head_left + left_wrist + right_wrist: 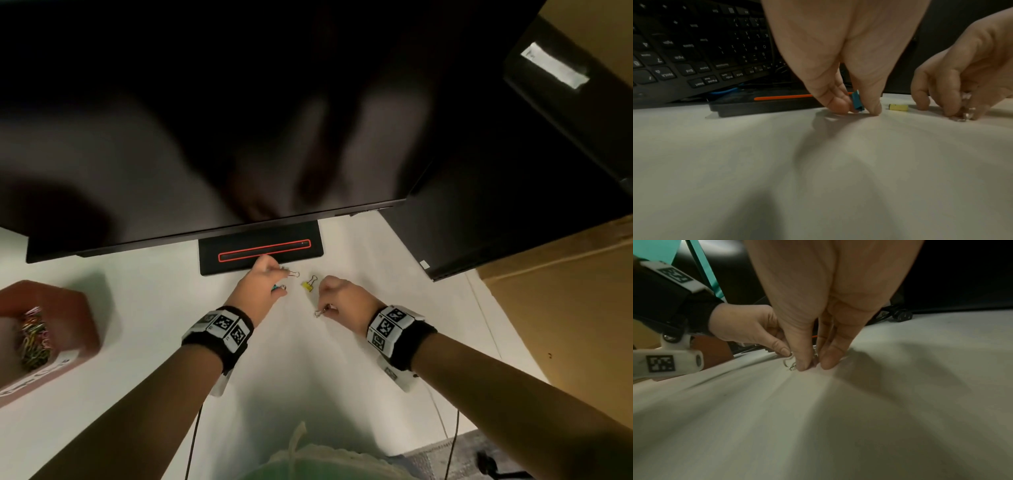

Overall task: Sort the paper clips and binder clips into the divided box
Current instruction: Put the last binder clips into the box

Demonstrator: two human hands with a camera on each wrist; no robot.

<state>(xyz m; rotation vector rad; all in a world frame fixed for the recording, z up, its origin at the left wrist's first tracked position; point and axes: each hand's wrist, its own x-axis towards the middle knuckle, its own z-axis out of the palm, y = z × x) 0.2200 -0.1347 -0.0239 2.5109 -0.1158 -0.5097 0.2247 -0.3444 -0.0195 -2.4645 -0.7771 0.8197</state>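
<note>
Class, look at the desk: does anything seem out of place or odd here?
Little stands out. A yellow binder clip lies loose on the desk between the left hand and right hand, far from the box.

We see a binder clip [309,283] lying on the table [154,301] between the left hand [260,284] and the right hand [342,298], just in front of the monitor stand [260,251]. The divided box [48,335] sits well off to the left (paper clips [34,339] inside one compartment). A keyboard [701,48] stands behind the stand.
</note>
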